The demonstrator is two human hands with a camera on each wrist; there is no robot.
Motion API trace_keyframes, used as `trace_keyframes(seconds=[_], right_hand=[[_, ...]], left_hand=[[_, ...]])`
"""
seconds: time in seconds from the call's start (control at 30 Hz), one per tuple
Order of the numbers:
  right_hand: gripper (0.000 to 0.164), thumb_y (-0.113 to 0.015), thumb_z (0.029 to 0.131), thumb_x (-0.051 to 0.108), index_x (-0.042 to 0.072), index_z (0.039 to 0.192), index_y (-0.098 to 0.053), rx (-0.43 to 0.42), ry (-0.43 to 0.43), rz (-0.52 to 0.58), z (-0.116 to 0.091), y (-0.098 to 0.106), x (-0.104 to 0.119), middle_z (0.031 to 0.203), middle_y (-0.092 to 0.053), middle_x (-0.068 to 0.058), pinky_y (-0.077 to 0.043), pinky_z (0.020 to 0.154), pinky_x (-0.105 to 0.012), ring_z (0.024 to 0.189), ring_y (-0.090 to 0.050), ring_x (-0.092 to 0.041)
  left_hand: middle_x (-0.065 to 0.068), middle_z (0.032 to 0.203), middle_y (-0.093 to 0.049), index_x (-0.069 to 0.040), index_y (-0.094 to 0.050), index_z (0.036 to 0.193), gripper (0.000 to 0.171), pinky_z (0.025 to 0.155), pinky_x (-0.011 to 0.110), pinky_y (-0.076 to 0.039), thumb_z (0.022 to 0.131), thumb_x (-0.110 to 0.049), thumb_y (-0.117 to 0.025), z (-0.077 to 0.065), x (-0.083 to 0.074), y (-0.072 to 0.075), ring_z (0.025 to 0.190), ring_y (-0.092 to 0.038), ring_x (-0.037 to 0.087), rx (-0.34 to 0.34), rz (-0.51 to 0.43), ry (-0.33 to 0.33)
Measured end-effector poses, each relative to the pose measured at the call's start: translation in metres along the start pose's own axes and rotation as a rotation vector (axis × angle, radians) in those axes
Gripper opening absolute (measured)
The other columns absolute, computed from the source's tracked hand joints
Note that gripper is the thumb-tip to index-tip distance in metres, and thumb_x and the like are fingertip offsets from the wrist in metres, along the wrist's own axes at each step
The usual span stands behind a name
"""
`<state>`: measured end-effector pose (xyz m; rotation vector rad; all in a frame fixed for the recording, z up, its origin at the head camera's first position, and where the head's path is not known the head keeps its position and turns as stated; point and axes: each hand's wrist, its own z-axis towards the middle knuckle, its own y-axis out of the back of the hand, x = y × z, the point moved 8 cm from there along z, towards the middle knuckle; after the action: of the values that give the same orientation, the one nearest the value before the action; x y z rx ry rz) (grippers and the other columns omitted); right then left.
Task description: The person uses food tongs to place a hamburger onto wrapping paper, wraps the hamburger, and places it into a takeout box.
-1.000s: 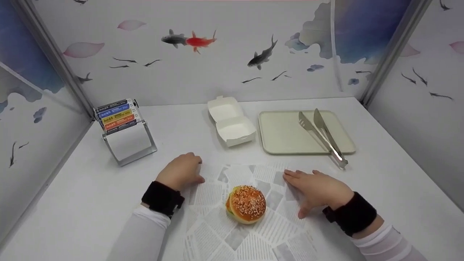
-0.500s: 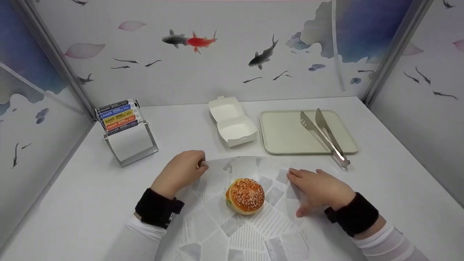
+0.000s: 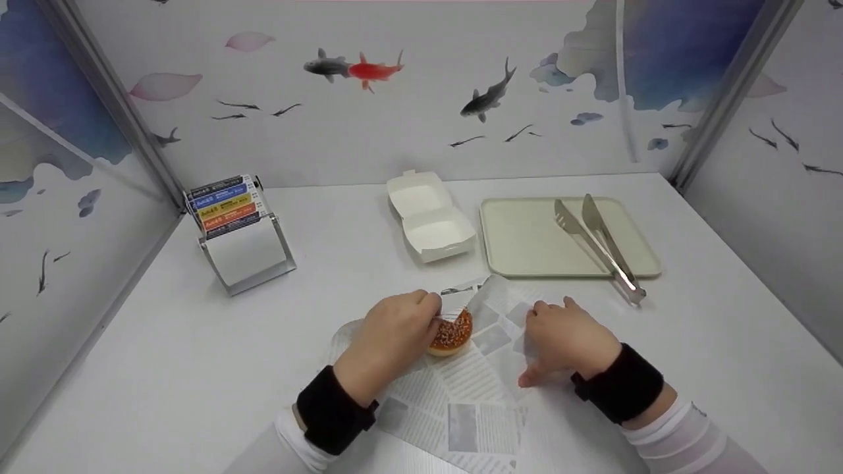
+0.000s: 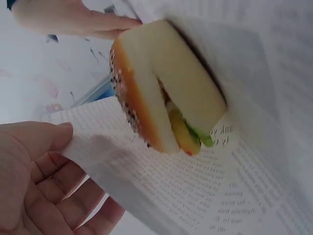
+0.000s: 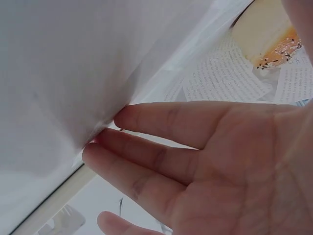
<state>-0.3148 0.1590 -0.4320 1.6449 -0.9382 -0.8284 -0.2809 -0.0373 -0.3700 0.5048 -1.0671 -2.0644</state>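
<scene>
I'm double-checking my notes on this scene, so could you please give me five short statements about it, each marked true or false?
1. The left hand pinches the printed paper. True.
2. The burger sits inside the white box. False: it rests on the printed paper.
3. The white box stands open. True.
4. The right hand holds the tongs. False: they lie on the tray, with one end past its near edge.
5. The metal stand with coloured labels is between the white box and the tray. False: in the head view it is to the left of the white box.
</scene>
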Motion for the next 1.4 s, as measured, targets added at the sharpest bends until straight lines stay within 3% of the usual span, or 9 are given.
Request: trace_keyframes(seconds=[0.13, 0.23, 0.47, 0.7, 0.8, 0.93, 1.1, 1.23, 1.4], right_hand=[[0.1, -0.091, 0.065, 0.065, -0.014, 0.121, -0.065, -0.016, 0.01, -0.006, -0.001, 0.0, 0.001, 0.109, -0.068, -0.023, -0.046, 0.107, -0.071, 0.106, -0.07, -0.043], [0.097, -0.091, 0.066, 0.065, -0.012, 0.119, -0.066, -0.028, 0.016, -0.012, -0.002, 0.0, 0.001, 0.107, -0.067, -0.021, -0.048, 0.105, -0.069, 0.104, -0.07, -0.04], [0.089, -0.091, 0.064, 0.064, -0.009, 0.109, -0.067, -0.077, 0.034, -0.015, -0.003, 0.004, 0.001, 0.095, -0.064, -0.015, -0.053, 0.097, -0.064, 0.092, -0.069, -0.034], [0.091, -0.094, 0.067, 0.055, -0.004, 0.13, -0.065, -0.096, 0.057, 0.012, -0.009, 0.012, 0.005, 0.12, -0.071, -0.019, -0.046, 0.107, -0.071, 0.111, -0.07, -0.039], [0.073, -0.096, 0.068, 0.042, 0.004, 0.124, -0.068, -0.15, 0.149, 0.0, -0.019, 0.024, 0.018, 0.119, -0.073, -0.013, -0.045, 0.109, -0.071, 0.112, -0.071, -0.034], [0.052, -0.095, 0.071, 0.027, 0.012, 0.114, -0.069, -0.201, 0.388, -0.048, -0.039, 0.032, 0.056, 0.112, -0.073, -0.002, -0.051, 0.107, -0.063, 0.108, -0.07, -0.021], [0.052, -0.093, 0.069, 0.028, 0.019, 0.112, -0.065, -0.218, 0.608, -0.154, -0.062, 0.02, 0.101, 0.111, -0.068, 0.007, -0.057, 0.099, -0.047, 0.1, -0.067, -0.012], [0.051, -0.092, 0.065, 0.026, 0.017, 0.106, -0.062, -0.253, 0.563, -0.252, -0.063, 0.009, 0.113, 0.102, -0.063, 0.006, -0.057, 0.087, -0.043, 0.088, -0.062, -0.015], [0.037, -0.085, 0.072, 0.016, 0.016, 0.099, -0.06, -0.357, 0.504, -0.305, -0.057, 0.004, 0.115, 0.091, -0.059, 0.005, -0.057, 0.084, -0.049, 0.084, -0.062, -0.017]], left_hand=[[-0.003, 0.072, -0.063, -0.013, -0.061, 0.08, 0.02, 0.057, 0.028, -0.05, 0.084, -0.013, -0.08, -0.003, -0.019, -0.008, 0.06, -0.061, 0.014, -0.04, 0.153, -0.111], [-0.003, 0.076, -0.065, -0.014, -0.062, 0.081, 0.021, 0.063, 0.028, -0.053, 0.086, -0.02, -0.082, -0.005, -0.026, -0.013, 0.066, -0.065, 0.014, 0.03, 0.183, -0.143], [0.0, 0.102, -0.075, -0.014, -0.075, 0.094, 0.015, 0.088, 0.034, -0.059, 0.091, -0.027, -0.081, -0.006, -0.02, -0.017, 0.094, -0.073, 0.019, 0.254, 0.041, -0.1], [0.009, 0.13, -0.072, -0.016, -0.079, 0.112, 0.019, 0.105, 0.04, -0.057, 0.097, -0.028, -0.075, -0.01, -0.01, -0.018, 0.119, -0.069, 0.028, 0.376, -0.069, -0.079], [0.014, 0.141, -0.068, -0.02, -0.077, 0.122, 0.026, 0.113, 0.046, -0.053, 0.099, -0.032, -0.073, -0.013, -0.003, -0.017, 0.13, -0.064, 0.034, 0.413, -0.081, -0.067], [0.014, 0.145, -0.066, -0.023, -0.075, 0.129, 0.033, 0.113, 0.049, -0.052, 0.099, -0.038, -0.072, -0.014, 0.004, -0.018, 0.134, -0.063, 0.035, 0.447, -0.128, -0.068], [0.011, 0.143, -0.069, -0.021, -0.077, 0.127, 0.036, 0.108, 0.048, -0.055, 0.096, -0.038, -0.075, -0.012, 0.012, -0.017, 0.13, -0.066, 0.034, 0.44, -0.204, -0.083], [0.008, 0.141, -0.07, -0.02, -0.077, 0.124, 0.03, 0.107, 0.046, -0.056, 0.097, -0.033, -0.075, -0.011, 0.017, -0.016, 0.128, -0.068, 0.033, 0.424, -0.216, -0.103], [0.007, 0.145, -0.068, -0.019, -0.076, 0.127, 0.032, 0.112, 0.045, -0.053, 0.096, -0.019, -0.072, -0.012, 0.024, -0.019, 0.135, -0.065, 0.03, 0.455, -0.224, -0.089]])
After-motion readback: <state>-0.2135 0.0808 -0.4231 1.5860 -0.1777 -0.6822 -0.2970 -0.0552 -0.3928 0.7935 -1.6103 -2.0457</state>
